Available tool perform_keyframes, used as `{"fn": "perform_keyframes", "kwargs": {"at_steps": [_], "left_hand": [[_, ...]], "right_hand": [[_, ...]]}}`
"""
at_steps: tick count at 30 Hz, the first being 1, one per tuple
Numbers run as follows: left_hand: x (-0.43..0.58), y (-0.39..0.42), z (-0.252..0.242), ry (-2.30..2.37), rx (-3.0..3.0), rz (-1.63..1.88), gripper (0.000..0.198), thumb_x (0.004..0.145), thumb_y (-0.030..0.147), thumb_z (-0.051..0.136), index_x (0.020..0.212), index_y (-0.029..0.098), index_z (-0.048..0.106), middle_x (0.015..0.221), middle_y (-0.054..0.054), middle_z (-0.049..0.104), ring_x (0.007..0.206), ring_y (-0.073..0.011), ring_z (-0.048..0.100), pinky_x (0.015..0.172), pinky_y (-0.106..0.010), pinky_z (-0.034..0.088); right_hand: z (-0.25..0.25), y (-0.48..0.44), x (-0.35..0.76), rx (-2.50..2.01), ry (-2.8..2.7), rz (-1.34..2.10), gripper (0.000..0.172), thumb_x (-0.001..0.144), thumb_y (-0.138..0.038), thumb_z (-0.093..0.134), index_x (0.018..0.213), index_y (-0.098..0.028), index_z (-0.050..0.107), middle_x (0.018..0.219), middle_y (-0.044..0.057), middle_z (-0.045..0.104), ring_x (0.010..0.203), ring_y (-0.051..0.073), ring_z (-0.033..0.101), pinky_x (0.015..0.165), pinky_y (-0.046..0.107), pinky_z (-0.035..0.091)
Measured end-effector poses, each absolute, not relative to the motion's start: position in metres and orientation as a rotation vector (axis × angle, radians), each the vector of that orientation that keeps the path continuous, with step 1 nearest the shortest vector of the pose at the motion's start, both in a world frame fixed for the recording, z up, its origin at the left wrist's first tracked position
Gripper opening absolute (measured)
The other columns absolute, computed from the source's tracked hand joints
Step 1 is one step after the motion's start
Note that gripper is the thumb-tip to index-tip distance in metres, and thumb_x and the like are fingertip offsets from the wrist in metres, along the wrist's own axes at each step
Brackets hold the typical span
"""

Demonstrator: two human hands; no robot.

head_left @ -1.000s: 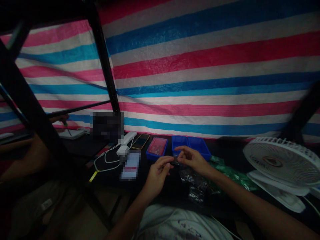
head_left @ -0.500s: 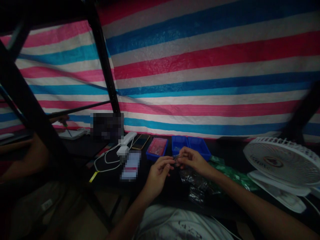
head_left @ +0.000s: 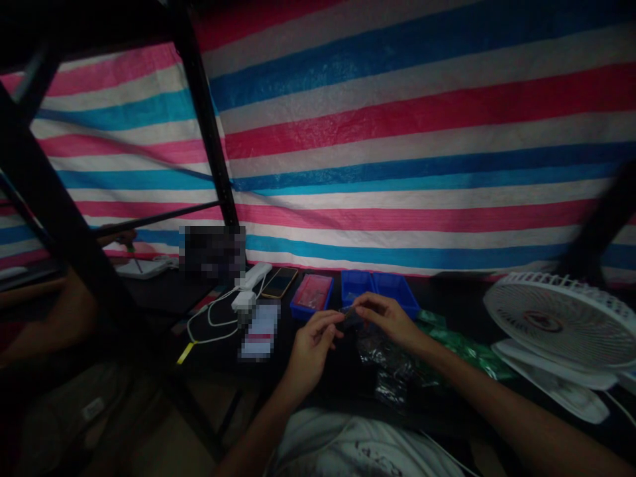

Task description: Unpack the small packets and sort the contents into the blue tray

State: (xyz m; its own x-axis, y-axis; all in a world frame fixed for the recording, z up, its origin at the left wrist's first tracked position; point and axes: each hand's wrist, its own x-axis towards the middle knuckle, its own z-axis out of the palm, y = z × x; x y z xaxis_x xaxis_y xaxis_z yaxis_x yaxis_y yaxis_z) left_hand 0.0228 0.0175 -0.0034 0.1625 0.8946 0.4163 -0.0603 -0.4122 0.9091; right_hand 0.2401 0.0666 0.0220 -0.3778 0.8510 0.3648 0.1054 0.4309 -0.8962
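My left hand [head_left: 312,344] and my right hand [head_left: 386,318] meet over the dark table, both pinched on a small dark part [head_left: 350,314] held between their fingertips. What the part is stays too dim to tell. Just below my right hand lies a crumpled clear plastic bag [head_left: 390,368]. Behind the hands stand a blue tray [head_left: 381,290] and a smaller blue tray with a pinkish inside [head_left: 312,292].
A white fan [head_left: 559,328] lies tilted at the right. Green bags [head_left: 467,348] lie beside my right forearm. A phone [head_left: 279,281], a white charger with cable [head_left: 243,299] and black frame posts [head_left: 203,126] are at the left. Another person's arm [head_left: 59,311] shows far left.
My hands have drawn slightly closer together around the small part. My right fingers have lowered onto it; little else moved.
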Motion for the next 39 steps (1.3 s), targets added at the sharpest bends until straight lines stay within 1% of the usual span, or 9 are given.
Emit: {"fn": "perform_keyframes", "kwargs": {"at_steps": [4, 8, 14, 17, 21, 25, 28, 33, 39], "left_hand": [[0.0231, 0.0172, -0.0028, 0.846, 1.549, 1.391, 0.029, 0.096, 0.038, 0.059, 0.112, 0.02, 0.076, 0.124, -0.012, 0.065, 0.081, -0.0158, 0.068, 0.062, -0.024, 0.049], [0.0233, 0.0168, -0.0019, 0.848, 1.539, 1.392, 0.027, 0.095, 0.037, 0.061, 0.11, 0.02, 0.077, 0.123, -0.011, 0.065, 0.08, -0.0154, 0.068, 0.061, -0.024, 0.049], [0.023, 0.0172, -0.0022, 0.862, 1.509, 1.407, 0.029, 0.095, 0.038, 0.061, 0.113, 0.021, 0.075, 0.128, -0.012, 0.064, 0.081, -0.0159, 0.069, 0.061, -0.024, 0.049], [0.0235, 0.0174, -0.0008, 0.865, 1.505, 1.41, 0.03, 0.094, 0.039, 0.062, 0.115, 0.021, 0.074, 0.129, -0.012, 0.063, 0.08, -0.0159, 0.069, 0.06, -0.024, 0.049], [0.0244, 0.0171, -0.0004, 0.864, 1.498, 1.39, 0.032, 0.093, 0.039, 0.063, 0.118, 0.021, 0.072, 0.132, -0.012, 0.062, 0.08, -0.0161, 0.069, 0.06, -0.024, 0.049], [0.0248, 0.0162, -0.0021, 0.914, 1.466, 1.321, 0.04, 0.092, 0.04, 0.065, 0.128, 0.022, 0.065, 0.111, -0.01, 0.071, 0.085, -0.0186, 0.069, 0.064, -0.025, 0.051], [0.0249, 0.0155, -0.001, 0.915, 1.468, 1.275, 0.04, 0.093, 0.041, 0.064, 0.127, 0.021, 0.065, 0.101, -0.009, 0.073, 0.086, -0.0198, 0.069, 0.066, -0.025, 0.051], [0.0253, 0.0144, 0.0021, 0.871, 1.504, 1.305, 0.029, 0.094, 0.039, 0.062, 0.114, 0.019, 0.069, 0.111, -0.01, 0.072, 0.084, -0.018, 0.068, 0.067, -0.025, 0.05], [0.0256, 0.0149, -0.0023, 0.84, 1.532, 1.291, 0.03, 0.094, 0.04, 0.063, 0.114, 0.021, 0.073, 0.126, -0.012, 0.065, 0.086, -0.0183, 0.069, 0.064, -0.025, 0.05]], "right_hand": [[0.0216, 0.0672, 0.243, -0.885, -1.816, 0.898, 0.031, 0.089, -0.048, 0.069, 0.102, -0.021, 0.077, 0.084, 0.003, 0.067, 0.069, 0.016, 0.057, 0.063, 0.028, 0.046], [0.0228, 0.065, 0.2426, -0.902, -1.762, 1.052, 0.036, 0.089, -0.051, 0.068, 0.105, -0.019, 0.074, 0.071, 0.001, 0.066, 0.059, 0.015, 0.055, 0.056, 0.027, 0.044], [0.0253, 0.0642, 0.2389, -0.857, -1.73, 1.145, 0.041, 0.092, -0.056, 0.061, 0.099, -0.018, 0.072, 0.091, 0.007, 0.075, 0.065, 0.016, 0.063, 0.063, 0.029, 0.05], [0.0256, 0.0647, 0.2383, -0.871, -1.754, 1.105, 0.041, 0.093, -0.057, 0.06, 0.093, -0.018, 0.073, 0.091, 0.006, 0.074, 0.066, 0.016, 0.063, 0.063, 0.028, 0.049], [0.0232, 0.0668, 0.2389, -0.859, -1.728, 1.106, 0.035, 0.085, -0.052, 0.072, 0.091, -0.018, 0.069, 0.084, 0.003, 0.07, 0.065, 0.015, 0.061, 0.063, 0.028, 0.049], [0.0188, 0.0694, 0.2402, -0.839, -1.708, 1.125, 0.033, 0.079, -0.047, 0.08, 0.089, -0.019, 0.066, 0.083, 0.001, 0.066, 0.068, 0.016, 0.061, 0.065, 0.029, 0.05], [0.0174, 0.0697, 0.2407, -0.817, -1.72, 1.147, 0.031, 0.08, -0.044, 0.079, 0.092, -0.019, 0.065, 0.081, 0.0, 0.066, 0.07, 0.017, 0.063, 0.068, 0.03, 0.051], [0.0186, 0.0678, 0.2394, -0.809, -1.728, 1.167, 0.029, 0.083, -0.042, 0.078, 0.094, -0.02, 0.063, 0.074, -0.001, 0.067, 0.07, 0.018, 0.066, 0.068, 0.031, 0.051], [0.0181, 0.0674, 0.2378, -0.797, -1.719, 1.172, 0.031, 0.084, -0.043, 0.077, 0.099, -0.021, 0.061, 0.079, -0.001, 0.065, 0.071, 0.017, 0.063, 0.067, 0.03, 0.052]]}}
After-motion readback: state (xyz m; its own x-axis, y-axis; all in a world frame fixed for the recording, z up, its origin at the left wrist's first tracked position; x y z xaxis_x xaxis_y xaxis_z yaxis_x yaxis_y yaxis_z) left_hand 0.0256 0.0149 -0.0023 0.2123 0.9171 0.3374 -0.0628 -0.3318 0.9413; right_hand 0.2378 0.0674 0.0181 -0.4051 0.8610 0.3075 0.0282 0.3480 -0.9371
